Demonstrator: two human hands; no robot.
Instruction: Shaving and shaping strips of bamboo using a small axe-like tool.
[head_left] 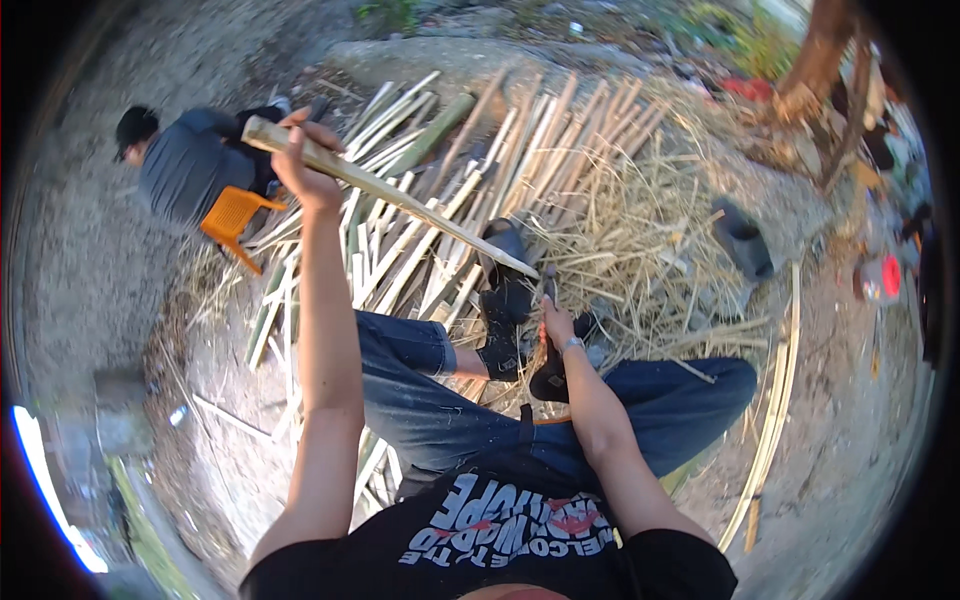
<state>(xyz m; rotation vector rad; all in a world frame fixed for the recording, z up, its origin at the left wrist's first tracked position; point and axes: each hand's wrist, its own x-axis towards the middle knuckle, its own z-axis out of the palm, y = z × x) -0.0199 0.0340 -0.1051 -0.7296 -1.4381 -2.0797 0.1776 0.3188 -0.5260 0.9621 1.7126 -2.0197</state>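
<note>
My left hand (pixel 308 165) is raised at the upper left, its fingers wrapped round a long pale bamboo strip (pixel 400 200). The strip slants down to the right, and its thin end comes close to my right hand (pixel 556 325). That hand is closed on a short dark tool (pixel 550 284) that looks like a knife; its upper part stands beside the strip's tip, and the fingers hide the rest. Whether tool and strip touch, I cannot tell. Both hands are above my bent legs and dark footwear (pixel 508 300).
Many cut bamboo strips (pixel 560 140) lie fanned out ahead, with a heap of shavings (pixel 640 230) to their right. A dark slipper (pixel 742 240) lies beyond the heap. At the left, a person (pixel 190 165) sits on an orange chair (pixel 238 218). A red-lidded container (pixel 880 278) stands far right.
</note>
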